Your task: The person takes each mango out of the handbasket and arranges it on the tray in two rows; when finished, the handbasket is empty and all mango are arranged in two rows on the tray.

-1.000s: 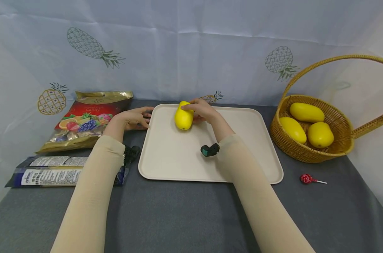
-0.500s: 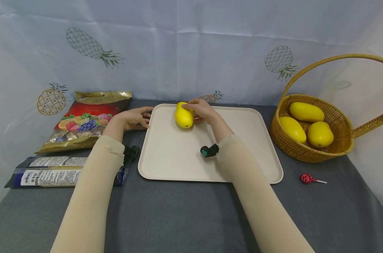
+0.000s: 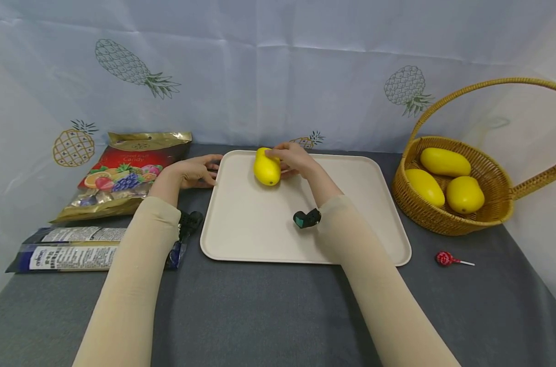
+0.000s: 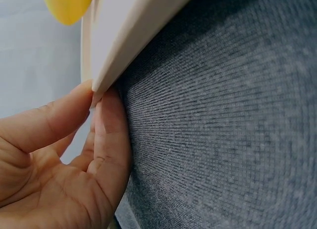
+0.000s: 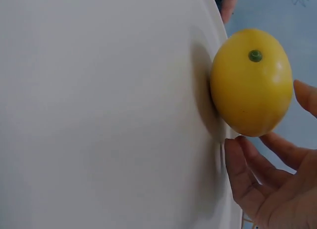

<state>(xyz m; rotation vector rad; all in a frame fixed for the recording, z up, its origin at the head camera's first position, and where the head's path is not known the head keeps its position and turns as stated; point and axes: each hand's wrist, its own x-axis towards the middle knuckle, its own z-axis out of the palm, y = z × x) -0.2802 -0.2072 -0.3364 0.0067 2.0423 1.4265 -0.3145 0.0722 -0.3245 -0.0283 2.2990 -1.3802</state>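
A yellow fruit that looks like a mango [image 3: 266, 169] lies at the far left of a cream tray [image 3: 255, 229], its green-tipped end towards me. My right hand [image 3: 295, 159] grips it from the right side, thumb over its top and fingers against its flank. In the right wrist view, the mango [image 5: 250, 90] shows the fingers [image 5: 237, 169] low beside it, close to the tray. At the tray's left edge, my left hand [image 3: 193, 172] pinches the rim. The left wrist view has the thumb [image 4: 59, 117] on the rim and fingers beneath.
On the right stands a wicker basket [image 3: 452, 227] with 3 similar yellow fruits and a tall handle. A red lollipop [image 3: 445, 258] lies in front of it. To the left are a red and gold candy bag [image 3: 126, 173] and a long blue packet [image 3: 76, 255], partly behind the left sleeve.
Over the first half second, the mango shifts very slightly away from me under the right hand. Since then it stays put. The left hand and the tray keep their place.
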